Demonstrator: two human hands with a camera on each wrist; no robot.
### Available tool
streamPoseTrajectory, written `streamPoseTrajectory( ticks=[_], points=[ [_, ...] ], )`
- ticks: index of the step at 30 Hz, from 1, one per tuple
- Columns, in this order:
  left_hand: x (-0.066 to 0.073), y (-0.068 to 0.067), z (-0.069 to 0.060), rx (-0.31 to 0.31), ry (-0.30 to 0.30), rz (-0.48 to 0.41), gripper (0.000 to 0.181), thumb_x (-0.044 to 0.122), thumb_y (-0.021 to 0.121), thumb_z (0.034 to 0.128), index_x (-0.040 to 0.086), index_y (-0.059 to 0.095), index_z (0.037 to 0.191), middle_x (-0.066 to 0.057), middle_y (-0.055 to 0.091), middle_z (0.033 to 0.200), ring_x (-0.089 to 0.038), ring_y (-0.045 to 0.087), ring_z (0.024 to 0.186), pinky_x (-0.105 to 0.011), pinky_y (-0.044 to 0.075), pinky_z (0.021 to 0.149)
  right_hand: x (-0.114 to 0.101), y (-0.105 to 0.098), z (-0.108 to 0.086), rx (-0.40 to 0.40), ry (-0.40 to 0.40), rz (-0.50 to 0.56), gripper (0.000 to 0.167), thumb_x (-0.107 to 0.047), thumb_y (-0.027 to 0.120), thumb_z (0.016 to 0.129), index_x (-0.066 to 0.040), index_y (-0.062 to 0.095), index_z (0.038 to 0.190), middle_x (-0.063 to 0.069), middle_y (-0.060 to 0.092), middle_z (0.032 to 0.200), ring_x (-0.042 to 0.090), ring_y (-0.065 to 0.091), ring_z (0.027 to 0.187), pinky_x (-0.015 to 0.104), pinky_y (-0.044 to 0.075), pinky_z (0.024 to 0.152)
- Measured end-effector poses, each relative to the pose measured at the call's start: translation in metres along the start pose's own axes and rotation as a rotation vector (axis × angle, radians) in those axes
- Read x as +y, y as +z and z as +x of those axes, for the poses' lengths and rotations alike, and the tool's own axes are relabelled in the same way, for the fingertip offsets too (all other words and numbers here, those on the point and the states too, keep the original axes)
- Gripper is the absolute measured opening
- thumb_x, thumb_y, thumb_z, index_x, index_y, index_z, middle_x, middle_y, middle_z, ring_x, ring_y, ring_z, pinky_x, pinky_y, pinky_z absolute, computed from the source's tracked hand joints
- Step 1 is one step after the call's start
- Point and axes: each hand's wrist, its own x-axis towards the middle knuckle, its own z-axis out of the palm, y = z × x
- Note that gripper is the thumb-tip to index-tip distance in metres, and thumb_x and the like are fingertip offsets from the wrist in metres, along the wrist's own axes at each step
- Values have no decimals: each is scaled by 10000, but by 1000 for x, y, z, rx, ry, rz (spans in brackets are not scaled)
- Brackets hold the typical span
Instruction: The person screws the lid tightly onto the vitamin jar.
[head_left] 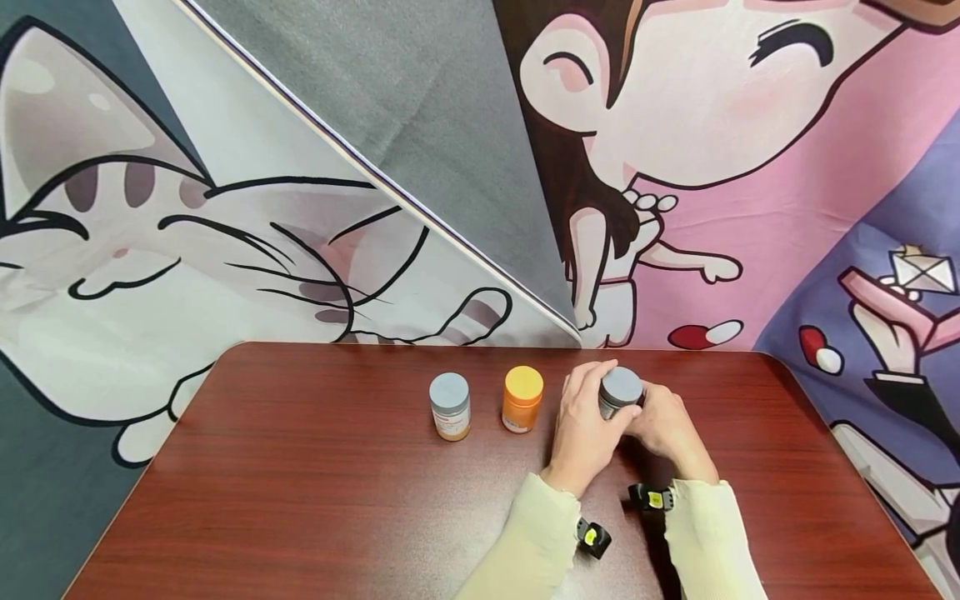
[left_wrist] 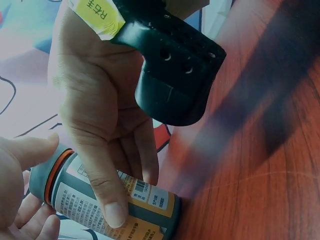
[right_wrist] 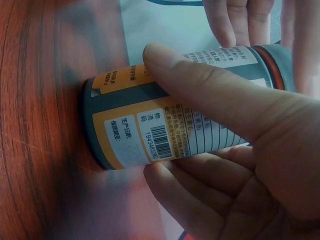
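Observation:
A dark grey supplement bottle [head_left: 621, 387] stands upright at the right rear of the table, with both hands about it. My right hand [head_left: 666, 423] grips its body; in the right wrist view the thumb [right_wrist: 165, 57] lies along the orange and white label. Around the lid [left_wrist: 42, 175] curl the thumb and fingers of my left hand [head_left: 587, 425]. A thin orange-red ring [left_wrist: 56, 172] shows between lid and body. To the left are an orange bottle [head_left: 522, 400] with a yellow lid and a clear bottle [head_left: 451, 408] with a grey-blue lid.
The reddish-brown wooden table [head_left: 337, 500] has its far edge just behind the bottles. Beyond it hangs a cartoon-printed backdrop [head_left: 712, 208]. Black camera mounts are on both wrists, one beside the left sleeve [head_left: 525, 533] and one beside the right sleeve [head_left: 708, 533].

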Motion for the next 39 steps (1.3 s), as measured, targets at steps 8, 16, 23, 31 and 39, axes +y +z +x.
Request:
streamPoseTrajectory(
  ticks=[8,16,23,31,39],
  points=[
    [-4,-4,1,-47,53,-12,469,167,789,868,144,630,1310,19,584,1324,-134,541,1201,-244,424,1022,0,-1,-1,11,-7,2,435,-192,825,684,45,685,1020,142,705,857,311,628,758,461,521,705],
    [-6,-12,4,-136,29,-44,543,146,765,894,183,571,1400,30,564,1377,-102,515,1269,-273,404,1062,0,-1,-1,4,-4,-1,476,-213,855,669,43,683,1032,159,715,882,332,648,792,508,533,745],
    [-3,-10,3,-80,13,-70,651,193,825,839,185,544,1426,9,530,1425,-120,501,1307,-302,399,1081,0,0,-1,-1,7,6,441,-201,842,712,43,693,1048,183,720,929,344,655,829,514,537,752],
    [5,-1,-2,43,-2,-48,623,194,873,787,138,594,1341,-41,556,1303,-156,552,1204,-267,444,1014,1,1,0,-6,-3,-15,375,-155,777,764,47,687,1067,231,712,968,403,664,874,557,536,798],
    [2,2,-1,22,-32,-22,567,195,849,815,148,606,1326,-19,568,1283,-150,565,1194,-274,450,1009,1,1,1,11,-25,9,380,-181,826,709,36,701,994,164,715,886,327,647,796,501,538,741]
  ],
)
